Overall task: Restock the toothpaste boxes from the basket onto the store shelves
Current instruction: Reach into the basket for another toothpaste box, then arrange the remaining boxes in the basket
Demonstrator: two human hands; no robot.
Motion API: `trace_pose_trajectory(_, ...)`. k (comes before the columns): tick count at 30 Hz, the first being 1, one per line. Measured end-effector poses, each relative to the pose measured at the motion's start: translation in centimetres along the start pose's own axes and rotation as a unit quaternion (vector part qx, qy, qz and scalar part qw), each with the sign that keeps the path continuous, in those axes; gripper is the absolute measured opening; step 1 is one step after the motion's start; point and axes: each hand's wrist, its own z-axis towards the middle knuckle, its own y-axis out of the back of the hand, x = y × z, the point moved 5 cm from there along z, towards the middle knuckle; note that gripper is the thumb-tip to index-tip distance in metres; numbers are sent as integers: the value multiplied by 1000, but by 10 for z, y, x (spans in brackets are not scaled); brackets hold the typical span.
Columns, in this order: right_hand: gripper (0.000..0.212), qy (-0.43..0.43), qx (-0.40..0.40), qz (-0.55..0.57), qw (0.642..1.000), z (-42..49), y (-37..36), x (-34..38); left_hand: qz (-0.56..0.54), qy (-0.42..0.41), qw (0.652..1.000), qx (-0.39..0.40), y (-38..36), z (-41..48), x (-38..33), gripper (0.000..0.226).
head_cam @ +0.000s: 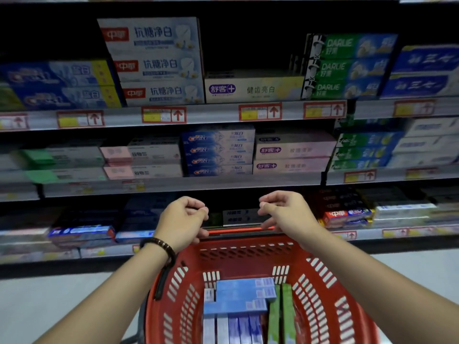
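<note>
Red plastic basket [248,264] sits low centre in my feed, on the floor [49,306] in front of the shelves [211,115]; I see 3 shelf levels. Toothpaste is inside the basket: 3 blue boxes [244,295] stacked flat & crossways, 2 green boxes [274,316] on edge at the right, plus a row of white/purple boxes [233,328] nearest me, abt 5, the cut-off frame makes that count shaky.

Both hands hover over the far rim by the red handle [239,229]. Left hand [182,220]: fingers loosely curled, thumb near forefinger, nothing pinched; 1 dark bead bracelet [159,244] on that wrist. Right hand [285,214]: same loose curl, nothing in it. Lowest fingertips of each sit at the handle ends; can't tell if they touch it.

Top level, L to R: 3 white boxes w/ red logo [159,63] stacked, 1 cream box [253,89], 3 green DARLIE boxes [347,67]. Mid level: 4 blue Crest boxes [218,151], 2 pink boxes [293,157] just beside them. Bottom level is too blurred to count.
</note>
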Motion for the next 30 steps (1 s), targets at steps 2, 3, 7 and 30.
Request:
trace_pose_trajectory(2,4,-8,7,-1,1000,-4,-1,-9,7,8,1000,4,-2,-5,7,3)
trace_pose_trajectory(3,4,-12,11,-3,1000,-5,-1,-13,7,12,1000,6,-2,-8,11,3)
trace_pose_trajectory(7,3,-34,39,-19,998,-12,-5,-34,9,32,999,24,-6,-18,29,2)
trace_pose_trajectory(30,6,-201,160,-161,953,-24,-13,-150,175,153,962,145,-54,-24,125,9)
